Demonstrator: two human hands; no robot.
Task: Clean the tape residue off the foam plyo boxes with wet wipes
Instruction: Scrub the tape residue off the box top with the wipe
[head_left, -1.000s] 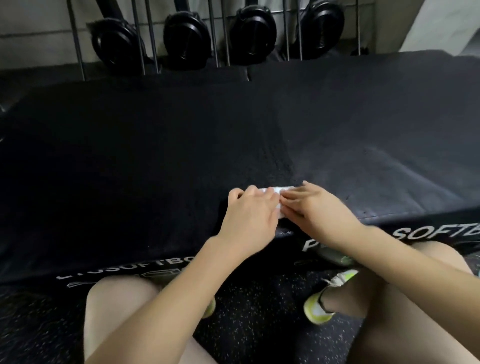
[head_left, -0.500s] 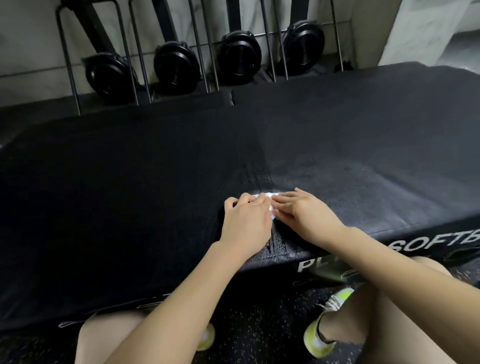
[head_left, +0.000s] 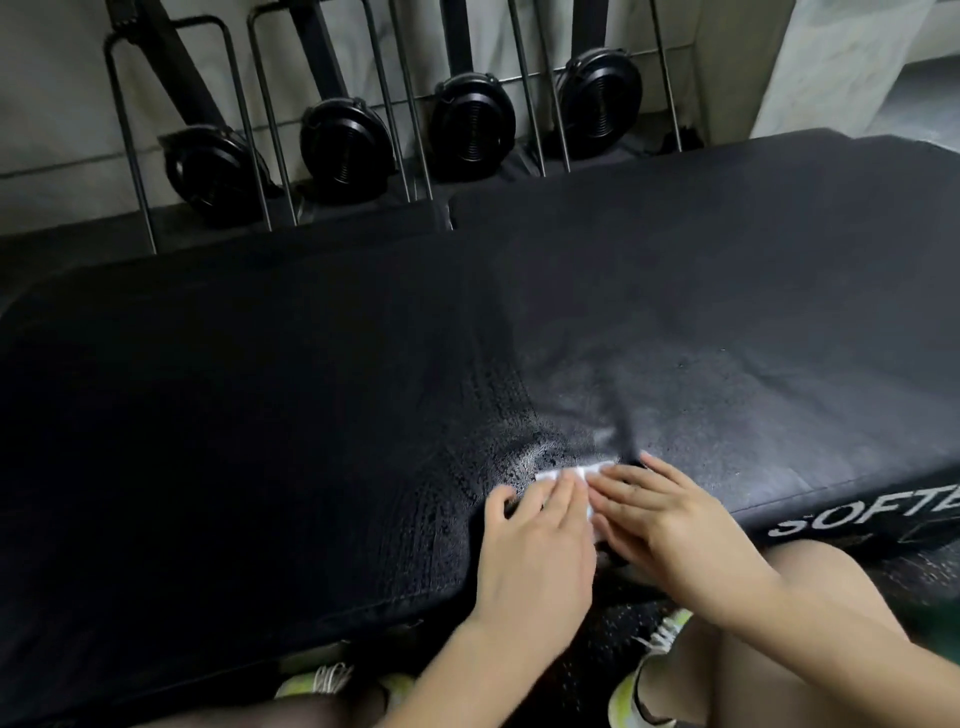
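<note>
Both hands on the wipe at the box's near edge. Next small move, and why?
Probably push the wipe away along the wet streak. Both hands, left and right, press it flat with straight fingers at the box's near edge, and the streak runs on ahead of it.

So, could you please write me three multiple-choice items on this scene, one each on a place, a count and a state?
1. Where is the wet wipe?
A. on the floor
B. under both hands near the plyo box's front edge
C. on the rack

2. How many round black weights stand behind the box?
A. two
B. four
C. six

3. How do the left hand and right hand lie?
A. flat on the wipe
B. clenched in the air
C. on the knees

Key: B, white shows between the fingertips; B, four discs in a row; A, fingers lie straight.
</note>
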